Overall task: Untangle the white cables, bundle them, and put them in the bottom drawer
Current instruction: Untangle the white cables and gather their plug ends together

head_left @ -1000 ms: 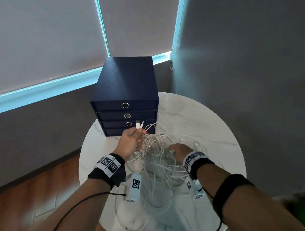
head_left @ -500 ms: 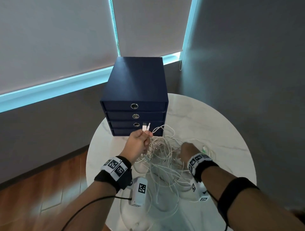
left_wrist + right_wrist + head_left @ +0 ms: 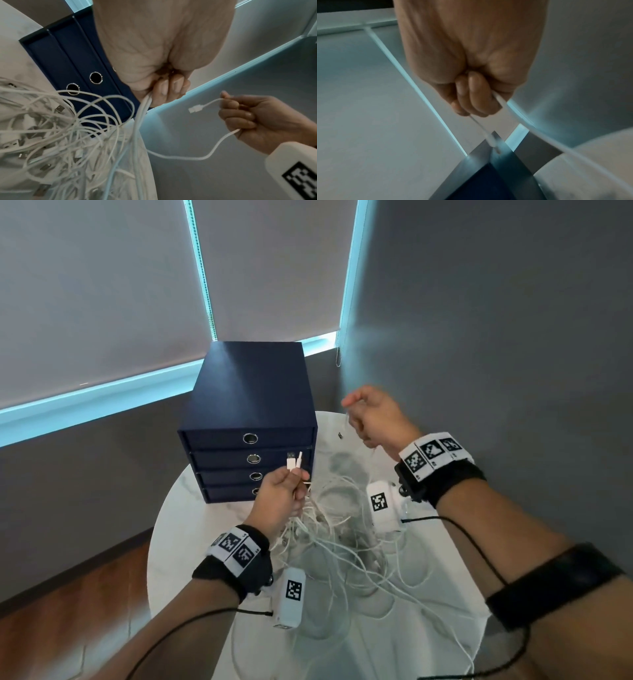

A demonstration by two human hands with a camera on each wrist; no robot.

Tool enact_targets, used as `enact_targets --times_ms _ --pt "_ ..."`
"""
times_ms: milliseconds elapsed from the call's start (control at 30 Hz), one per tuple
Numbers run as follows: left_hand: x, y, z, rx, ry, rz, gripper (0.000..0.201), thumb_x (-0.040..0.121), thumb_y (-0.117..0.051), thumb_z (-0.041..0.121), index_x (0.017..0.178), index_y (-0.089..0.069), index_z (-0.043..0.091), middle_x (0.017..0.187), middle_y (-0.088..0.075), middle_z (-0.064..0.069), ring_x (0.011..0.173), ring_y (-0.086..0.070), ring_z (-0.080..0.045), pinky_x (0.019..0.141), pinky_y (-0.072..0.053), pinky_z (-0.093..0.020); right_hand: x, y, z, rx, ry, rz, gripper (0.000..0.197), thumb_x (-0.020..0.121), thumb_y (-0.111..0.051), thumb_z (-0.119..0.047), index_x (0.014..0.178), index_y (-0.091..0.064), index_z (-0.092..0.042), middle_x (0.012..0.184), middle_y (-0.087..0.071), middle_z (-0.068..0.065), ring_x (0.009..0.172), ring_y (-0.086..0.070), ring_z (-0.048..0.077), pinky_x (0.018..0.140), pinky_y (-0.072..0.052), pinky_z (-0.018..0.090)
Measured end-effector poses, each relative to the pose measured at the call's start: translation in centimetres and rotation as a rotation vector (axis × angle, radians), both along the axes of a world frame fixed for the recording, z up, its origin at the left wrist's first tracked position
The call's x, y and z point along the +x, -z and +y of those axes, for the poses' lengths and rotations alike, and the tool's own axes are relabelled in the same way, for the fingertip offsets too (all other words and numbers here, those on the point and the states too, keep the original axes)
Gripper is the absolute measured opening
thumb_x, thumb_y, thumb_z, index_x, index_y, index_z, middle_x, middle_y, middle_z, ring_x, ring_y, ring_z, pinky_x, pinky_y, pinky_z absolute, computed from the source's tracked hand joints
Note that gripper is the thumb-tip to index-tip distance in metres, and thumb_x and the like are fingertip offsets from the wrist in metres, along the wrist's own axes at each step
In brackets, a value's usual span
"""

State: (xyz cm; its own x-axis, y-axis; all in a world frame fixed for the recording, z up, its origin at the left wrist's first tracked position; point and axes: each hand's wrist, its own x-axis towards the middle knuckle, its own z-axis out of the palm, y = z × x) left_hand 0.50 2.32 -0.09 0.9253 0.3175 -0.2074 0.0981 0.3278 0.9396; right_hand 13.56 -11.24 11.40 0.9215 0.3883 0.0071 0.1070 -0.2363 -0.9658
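A tangle of white cables [image 3: 337,537] lies on the round marble table [image 3: 442,642]. My left hand [image 3: 286,494] grips a few cable ends, and two plugs [image 3: 294,462] stick up above its fist; the left wrist view shows the strands [image 3: 143,111] running from its fingers down into the pile. My right hand [image 3: 371,416] is raised to the right of the dark blue drawer unit [image 3: 250,405] and grips one white cable [image 3: 214,146], whose plug end [image 3: 195,108] pokes out past the fingers. All drawers look closed; my left hand partly hides the bottom drawer [image 3: 229,493].
The drawer unit stands at the table's far edge, against a grey wall with drawn blinds. Another grey wall [image 3: 496,337] rises close on the right. Wooden floor [image 3: 78,604] lies below left of the table. White wrist camera boxes [image 3: 291,597] hang under both forearms.
My right hand has left the pile and risen up and back, drawing one cable out of the tangle. The left hand keeps its hold on the cable ends.
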Motion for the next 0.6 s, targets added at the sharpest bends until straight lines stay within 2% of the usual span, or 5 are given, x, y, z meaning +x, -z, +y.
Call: enact_targets --times_ms 133,200,333,433,600 --pt "0.1 -0.1 -0.2 0.036 -0.028 0.004 0.025 0.108 -0.040 0.016 0.089 -0.055 0.008 0.059 -0.048 -0.005 0.041 -0.039 -0.013 0.042 -0.029 -0.022 -1.4 -0.8 0.2 0.105 -0.050 -0.154 0.025 0.096 -0.039 0.003 0.098 -0.053 -0.017 0.069 -0.060 0.010 0.037 -0.038 0.008 0.036 -0.028 0.015" --pt "0.0 -0.1 -0.3 0.022 -0.051 0.007 0.025 0.108 -0.039 0.016 0.090 -0.054 0.007 0.063 -0.058 -0.010 0.045 -0.052 -0.017 0.043 -0.037 -0.024 -2.3 0.4 0.3 0.033 -0.112 -0.168 0.020 0.099 -0.041 0.000 0.107 -0.053 -0.013 0.079 -0.069 0.011 0.040 -0.045 0.014 0.038 -0.033 0.015" --pt "-0.2 -0.2 -0.6 -0.104 -0.086 0.007 0.024 0.108 -0.034 0.014 0.098 -0.054 0.004 0.084 -0.074 -0.018 0.068 -0.072 -0.026 0.058 -0.052 -0.032 -4.3 4.9 0.6 -0.071 -0.195 -0.114 0.018 0.100 -0.043 -0.003 0.112 -0.055 -0.007 0.085 -0.074 0.008 0.046 -0.055 0.022 0.044 -0.041 0.016" --pt "-0.3 -0.3 -0.6 -0.205 -0.084 0.006 0.026 0.108 -0.033 0.013 0.105 -0.054 -0.003 0.089 -0.070 -0.025 0.069 -0.069 -0.034 0.066 -0.058 -0.041 -6.1 7.8 0.9 -0.063 -0.266 -0.061 0.018 0.099 -0.044 -0.001 0.112 -0.055 -0.007 0.086 -0.073 0.012 0.049 -0.059 0.020 0.049 -0.046 0.022" --pt "-0.3 -0.1 -0.6 -0.258 -0.101 0.047 0.034 0.107 -0.033 0.012 0.104 -0.056 -0.012 0.079 -0.059 -0.026 0.054 -0.057 -0.034 0.047 -0.051 -0.041 -8.3 10.7 0.6 -0.041 -0.318 -0.040 0.017 0.098 -0.044 0.001 0.102 -0.055 -0.011 0.081 -0.070 0.014 0.051 -0.057 0.015 0.051 -0.049 0.029"
